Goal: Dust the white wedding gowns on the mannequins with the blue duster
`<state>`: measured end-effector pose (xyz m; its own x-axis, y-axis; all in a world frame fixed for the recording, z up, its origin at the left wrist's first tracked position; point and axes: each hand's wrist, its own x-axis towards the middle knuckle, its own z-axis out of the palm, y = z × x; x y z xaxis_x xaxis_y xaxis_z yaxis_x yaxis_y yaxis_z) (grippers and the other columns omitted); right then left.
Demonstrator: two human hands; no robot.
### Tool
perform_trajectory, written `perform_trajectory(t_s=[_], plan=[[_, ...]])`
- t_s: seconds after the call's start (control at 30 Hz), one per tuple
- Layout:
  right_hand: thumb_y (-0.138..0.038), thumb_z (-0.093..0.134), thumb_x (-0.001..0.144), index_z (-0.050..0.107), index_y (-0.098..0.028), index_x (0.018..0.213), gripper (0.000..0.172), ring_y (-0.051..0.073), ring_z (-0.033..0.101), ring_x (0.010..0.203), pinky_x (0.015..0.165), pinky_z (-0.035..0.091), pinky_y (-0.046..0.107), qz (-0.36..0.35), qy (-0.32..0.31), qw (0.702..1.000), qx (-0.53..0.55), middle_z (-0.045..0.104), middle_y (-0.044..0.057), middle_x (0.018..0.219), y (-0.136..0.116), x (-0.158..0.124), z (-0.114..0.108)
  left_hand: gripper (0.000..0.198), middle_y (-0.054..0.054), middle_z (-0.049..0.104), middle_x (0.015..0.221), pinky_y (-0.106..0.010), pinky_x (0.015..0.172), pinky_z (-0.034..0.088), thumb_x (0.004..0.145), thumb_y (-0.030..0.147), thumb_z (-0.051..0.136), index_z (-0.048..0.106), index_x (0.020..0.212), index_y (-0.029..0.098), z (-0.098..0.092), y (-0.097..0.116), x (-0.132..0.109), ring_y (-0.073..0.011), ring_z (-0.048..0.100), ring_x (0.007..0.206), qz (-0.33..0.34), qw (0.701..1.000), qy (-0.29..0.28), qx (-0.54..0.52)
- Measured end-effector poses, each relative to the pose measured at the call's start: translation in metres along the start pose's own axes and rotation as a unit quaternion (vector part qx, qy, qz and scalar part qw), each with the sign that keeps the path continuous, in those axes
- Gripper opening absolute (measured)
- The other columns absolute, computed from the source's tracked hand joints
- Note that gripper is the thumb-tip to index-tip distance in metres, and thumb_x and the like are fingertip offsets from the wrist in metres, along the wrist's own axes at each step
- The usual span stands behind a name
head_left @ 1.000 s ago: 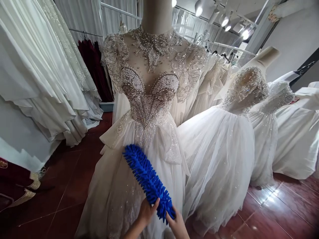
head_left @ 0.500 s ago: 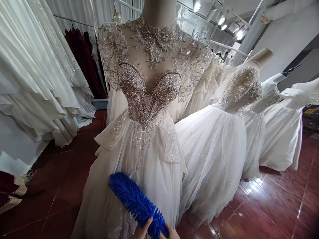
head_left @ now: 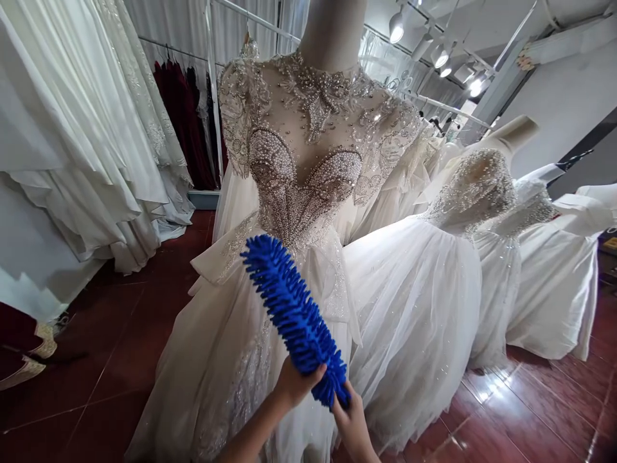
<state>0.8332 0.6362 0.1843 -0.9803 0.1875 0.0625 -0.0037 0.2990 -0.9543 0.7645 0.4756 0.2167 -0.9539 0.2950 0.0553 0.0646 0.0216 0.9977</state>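
The left hand (head_left: 292,386) and the right hand (head_left: 353,421) both close around the lower end of the blue duster (head_left: 293,315); its bristled head slants up against the skirt of the beaded gown (head_left: 299,193), just below the bodice, probably to steady it.

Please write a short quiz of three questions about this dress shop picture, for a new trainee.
1. True or false: both hands, the left hand and the right hand, grip the base of the blue duster.
2. Where does the tip of the duster point? A) at the floor B) up at the waist of the beaded dress C) at the red garments
3. What colour is the floor?

Key: 1 true; 2 B; 3 dark red.
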Motion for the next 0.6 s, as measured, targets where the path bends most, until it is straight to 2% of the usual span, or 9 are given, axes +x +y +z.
perform_trajectory(t_s=[0.07,0.13,0.23,0.33,0.4,0.5,0.6], plan=[[-0.065,0.06,0.08,0.07,-0.013,0.105,0.058,0.019,0.06,0.06,0.058,0.054,0.03,-0.011,0.019,1.0,0.005,0.071,0.008,0.071,-0.011,0.019,0.003,0.04,-0.005,0.078,0.11,-0.041,0.106,0.05,0.079,0.054,0.064,0.074,0.102,0.023,-0.001,0.013,0.017,-0.0285,0.067,0.113,0.01,1.0,0.0,-0.019],[-0.068,0.062,0.076,0.069,-0.013,0.1,0.06,0.016,0.055,0.053,0.052,0.05,0.028,-0.005,0.027,1.0,0.009,0.065,0.004,0.062,-0.013,0.032,0.006,0.043,-0.008,0.076,0.113,-0.042,0.107,0.048,0.078,0.053,0.065,0.073,0.104,0.02,0.001,0.013,0.029,-0.0292,0.066,0.115,0.004,0.999,0.012,-0.049],[-0.073,0.062,0.071,0.067,-0.015,0.092,0.062,0.011,0.043,0.04,0.038,0.038,0.023,0.06,0.009,0.998,0.021,0.053,-0.002,0.049,-0.001,0.039,0.008,0.056,-0.012,0.073,0.12,-0.045,0.109,0.047,0.075,0.056,0.068,0.068,0.113,0.015,0.006,-0.008,0.037,-0.0306,0.064,0.117,-0.035,0.992,0.044,-0.113],[-0.075,0.064,0.066,0.067,-0.014,0.093,0.067,0.009,0.039,0.035,0.033,0.031,0.021,0.166,-0.044,0.985,0.028,0.049,-0.004,0.046,0.017,0.029,0.008,0.062,-0.014,0.074,0.116,-0.046,0.108,0.047,0.071,0.063,0.069,0.069,0.108,0.013,0.012,-0.044,0.03,-0.0319,0.066,0.114,-0.083,0.987,0.038,-0.13],[-0.077,0.067,0.061,0.069,-0.014,0.094,0.071,0.012,0.047,0.04,0.037,0.039,0.023,0.213,-0.054,0.975,0.037,0.054,-0.002,0.049,0.03,0.016,0.007,0.061,-0.014,0.076,0.11,-0.046,0.107,0.048,0.069,0.067,0.068,0.071,0.101,0.014,0.016,-0.07,0.016,-0.0317,0.067,0.111,-0.111,0.986,0.023,-0.123],[-0.078,0.072,0.052,0.072,-0.015,0.091,0.074,0.02,0.062,0.06,0.056,0.054,0.032,0.239,-0.045,0.968,0.059,0.065,0.004,0.062,0.045,-0.008,0.005,0.063,-0.012,0.077,0.109,-0.045,0.106,0.05,0.067,0.072,0.067,0.072,0.099,0.017,0.023,-0.101,-0.013,-0.0307,0.068,0.109,-0.153,0.979,0.002,-0.133],[-0.078,0.075,0.044,0.074,-0.015,0.086,0.075,0.028,0.067,0.08,0.077,0.056,0.04,0.249,-0.046,0.965,0.066,0.072,0.009,0.076,0.053,-0.032,0.001,0.065,-0.012,0.077,0.109,-0.047,0.104,0.051,0.066,0.074,0.066,0.072,0.099,0.019,0.027,-0.113,-0.042,-0.0314,0.068,0.107,-0.177,0.975,-0.011,-0.135]])
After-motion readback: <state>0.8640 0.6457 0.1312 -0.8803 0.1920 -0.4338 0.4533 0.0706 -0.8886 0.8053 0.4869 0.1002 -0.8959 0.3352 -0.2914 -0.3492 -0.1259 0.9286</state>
